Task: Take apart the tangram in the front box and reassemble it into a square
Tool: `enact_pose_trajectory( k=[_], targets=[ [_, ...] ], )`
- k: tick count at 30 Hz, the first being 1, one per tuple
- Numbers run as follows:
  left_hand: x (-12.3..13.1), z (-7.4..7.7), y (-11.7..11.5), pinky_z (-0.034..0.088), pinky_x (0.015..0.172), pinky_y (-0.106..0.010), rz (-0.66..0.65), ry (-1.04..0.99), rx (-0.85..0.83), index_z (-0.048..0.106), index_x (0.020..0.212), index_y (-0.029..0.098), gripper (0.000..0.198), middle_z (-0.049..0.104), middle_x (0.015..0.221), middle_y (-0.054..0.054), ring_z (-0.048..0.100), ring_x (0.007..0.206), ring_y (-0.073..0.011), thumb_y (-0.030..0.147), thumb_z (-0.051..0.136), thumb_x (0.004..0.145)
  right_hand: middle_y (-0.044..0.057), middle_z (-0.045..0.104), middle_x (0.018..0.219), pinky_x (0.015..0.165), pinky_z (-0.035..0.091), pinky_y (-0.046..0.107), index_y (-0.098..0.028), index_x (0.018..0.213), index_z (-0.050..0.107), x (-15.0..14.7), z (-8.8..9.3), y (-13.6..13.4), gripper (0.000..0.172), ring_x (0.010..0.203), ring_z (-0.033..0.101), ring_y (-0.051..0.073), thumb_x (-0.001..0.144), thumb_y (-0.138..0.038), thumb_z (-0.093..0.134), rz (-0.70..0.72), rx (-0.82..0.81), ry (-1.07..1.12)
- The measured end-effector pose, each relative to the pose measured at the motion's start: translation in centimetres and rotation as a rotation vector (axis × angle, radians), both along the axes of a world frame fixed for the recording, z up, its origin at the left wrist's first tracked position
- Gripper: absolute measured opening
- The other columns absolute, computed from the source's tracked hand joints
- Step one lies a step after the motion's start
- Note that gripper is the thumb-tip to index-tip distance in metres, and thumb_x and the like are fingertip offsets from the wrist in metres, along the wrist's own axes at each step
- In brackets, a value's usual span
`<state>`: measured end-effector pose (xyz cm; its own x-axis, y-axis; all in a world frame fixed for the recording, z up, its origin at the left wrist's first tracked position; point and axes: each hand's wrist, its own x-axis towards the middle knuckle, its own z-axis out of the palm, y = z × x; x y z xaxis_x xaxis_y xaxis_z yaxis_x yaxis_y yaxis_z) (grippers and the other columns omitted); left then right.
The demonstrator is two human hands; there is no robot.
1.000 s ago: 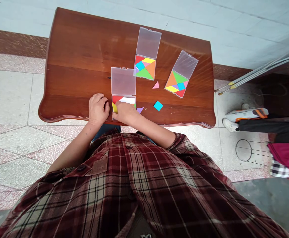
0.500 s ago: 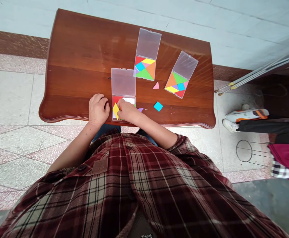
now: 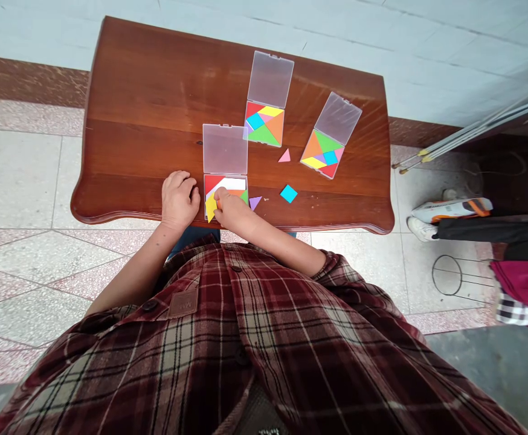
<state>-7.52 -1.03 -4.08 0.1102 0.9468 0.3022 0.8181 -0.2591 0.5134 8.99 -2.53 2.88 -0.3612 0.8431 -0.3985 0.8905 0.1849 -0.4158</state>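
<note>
An open clear tangram box (image 3: 226, 181) lies near the front edge of the wooden table (image 3: 146, 103), with red, orange and green pieces in its tray and a white gap. My right hand (image 3: 230, 207) covers the tray's near part and pinches a yellow piece (image 3: 210, 207) at its near left corner. My left hand (image 3: 179, 199) rests curled on the table, touching the tray's left side. Loose purple (image 3: 255, 202), blue (image 3: 288, 193) and pink (image 3: 284, 156) pieces lie to the right.
Two more open tangram boxes with full trays lie farther back, one at centre (image 3: 264, 124) and one at right (image 3: 324, 154). Beyond the table's right end a person's shoe (image 3: 449, 209) and a wire stand (image 3: 446, 275) are on the tiled floor.
My right hand has drawn the yellow piece toward me, from inside the tray to its near left corner. More of the orange and green pieces shows. My left hand has stayed put.
</note>
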Motion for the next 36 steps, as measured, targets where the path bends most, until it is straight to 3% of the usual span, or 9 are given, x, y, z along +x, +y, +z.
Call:
enact_pose_trajectory(
  k=[5, 14, 27, 32, 36],
  targets=[
    [0.1, 0.1, 0.0, 0.039, 0.108, -0.051, 0.007, -0.012, -0.010, 0.063, 0.094, 0.019, 0.020, 0.062, 0.118, -0.012, 0.053, 0.119, -0.0293, 0.025, 0.046, 0.085, 0.014, 0.071, 0.106, 0.083, 0.049, 0.036, -0.013, 0.120, 0.050, 0.4, 0.4, -0.2, 0.030, 0.099, 0.067, 0.025, 0.090, -0.016, 0.049, 0.043, -0.032, -0.067],
    [0.1, 0.3, 0.0, 0.039, 0.107, -0.051, 0.004, -0.019, -0.017, 0.063, 0.093, 0.020, 0.019, 0.063, 0.116, -0.011, 0.053, 0.117, -0.0289, 0.025, 0.047, 0.084, 0.014, 0.068, 0.119, 0.084, 0.047, 0.034, -0.015, 0.128, 0.053, 0.4, 0.5, -0.3, 0.036, 0.105, 0.065, 0.025, 0.092, -0.021, 0.054, 0.181, 0.011, -0.050],
    [0.1, 0.2, -0.1, 0.039, 0.108, -0.050, -0.004, -0.006, -0.020, 0.062, 0.094, 0.018, 0.020, 0.061, 0.117, -0.012, 0.053, 0.119, -0.0293, 0.026, 0.046, 0.086, 0.015, 0.068, 0.119, 0.084, 0.048, 0.035, -0.013, 0.126, 0.055, 0.3, 0.2, 0.1, 0.035, 0.105, 0.065, 0.026, 0.092, -0.016, 0.047, 0.170, 0.048, -0.081],
    [0.0, 0.0, -0.1, 0.040, 0.107, -0.050, 0.001, 0.011, -0.001, 0.063, 0.095, 0.019, 0.020, 0.062, 0.118, -0.011, 0.053, 0.119, -0.0291, 0.026, 0.046, 0.086, 0.011, 0.070, 0.117, 0.084, 0.046, 0.033, -0.016, 0.125, 0.057, 0.5, 0.2, 0.4, 0.035, 0.104, 0.065, 0.023, 0.091, -0.016, 0.051, 0.158, -0.012, -0.022],
    [0.1, 0.3, -0.1, 0.041, 0.106, -0.051, -0.001, -0.001, -0.010, 0.063, 0.095, 0.020, 0.020, 0.062, 0.117, -0.011, 0.053, 0.118, -0.0292, 0.025, 0.046, 0.086, 0.008, 0.072, 0.110, 0.085, 0.044, 0.030, -0.017, 0.122, 0.060, 1.5, 0.6, 1.6, 0.030, 0.101, 0.064, 0.020, 0.093, -0.019, 0.050, 0.065, -0.014, 0.041]
  ],
)
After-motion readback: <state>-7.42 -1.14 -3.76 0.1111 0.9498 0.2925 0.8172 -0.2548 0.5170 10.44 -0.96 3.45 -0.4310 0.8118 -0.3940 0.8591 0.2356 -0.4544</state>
